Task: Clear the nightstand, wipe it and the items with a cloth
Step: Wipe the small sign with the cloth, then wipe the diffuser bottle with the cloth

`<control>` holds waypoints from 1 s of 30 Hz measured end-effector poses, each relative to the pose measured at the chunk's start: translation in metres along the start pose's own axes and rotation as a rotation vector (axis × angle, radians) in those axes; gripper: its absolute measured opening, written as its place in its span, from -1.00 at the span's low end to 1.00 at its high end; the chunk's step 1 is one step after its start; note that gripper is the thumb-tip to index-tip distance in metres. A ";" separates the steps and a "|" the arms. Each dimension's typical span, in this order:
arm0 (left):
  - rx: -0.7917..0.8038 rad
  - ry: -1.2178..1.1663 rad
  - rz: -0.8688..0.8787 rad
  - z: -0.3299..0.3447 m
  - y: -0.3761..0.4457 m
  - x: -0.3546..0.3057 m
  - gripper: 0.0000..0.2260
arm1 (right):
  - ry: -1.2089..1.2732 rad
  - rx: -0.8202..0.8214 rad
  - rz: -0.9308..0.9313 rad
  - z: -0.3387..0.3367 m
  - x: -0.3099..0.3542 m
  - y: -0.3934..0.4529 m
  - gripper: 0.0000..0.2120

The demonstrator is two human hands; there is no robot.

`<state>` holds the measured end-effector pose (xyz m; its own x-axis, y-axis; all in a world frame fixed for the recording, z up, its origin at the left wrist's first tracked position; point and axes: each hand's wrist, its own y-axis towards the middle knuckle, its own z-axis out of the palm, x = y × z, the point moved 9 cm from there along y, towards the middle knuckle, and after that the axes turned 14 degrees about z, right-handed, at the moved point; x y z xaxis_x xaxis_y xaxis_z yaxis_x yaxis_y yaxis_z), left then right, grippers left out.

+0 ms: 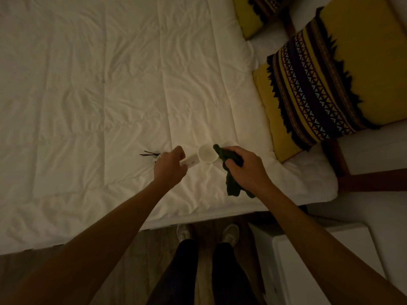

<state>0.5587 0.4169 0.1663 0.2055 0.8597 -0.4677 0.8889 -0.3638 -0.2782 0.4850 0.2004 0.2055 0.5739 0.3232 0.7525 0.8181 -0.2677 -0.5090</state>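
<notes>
My left hand [170, 165] grips a small white rectangular object [192, 161] low over the white bed cover [88, 95]. My right hand [244, 167] holds a dark green cloth [231, 186], bunched in the fist with a tail hanging down. A white cup [206, 154] lies on the bed between the two hands. Left of my left hand, thin dark sticks [149, 153] poke out of a small white holder, which my hand mostly hides. The white nightstand [297, 260] is at the lower right, partly under my right arm.
Two yellow cushions with dark patterned bands [330, 84] lie at the head of the bed on the right. A dark wooden bed frame [363, 179] shows beside the mattress. My legs and white shoes [230, 234] stand on the floor between bed and nightstand.
</notes>
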 end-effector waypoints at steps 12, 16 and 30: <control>0.193 0.384 0.134 0.104 0.082 0.047 -0.74 | 0.027 0.027 0.041 0.029 -0.054 0.053 -0.70; 0.192 0.408 0.152 0.122 0.092 0.063 -0.73 | 0.033 0.047 0.059 0.039 -0.056 0.070 -0.69; 0.199 0.372 0.215 0.132 0.099 0.075 -0.66 | 0.002 0.124 0.017 0.073 -0.030 0.099 -0.69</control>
<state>0.6075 0.3979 -0.0072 0.5414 0.8139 -0.2106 0.7215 -0.5784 -0.3805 0.5514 0.2303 0.1024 0.5878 0.3174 0.7442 0.8066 -0.1585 -0.5695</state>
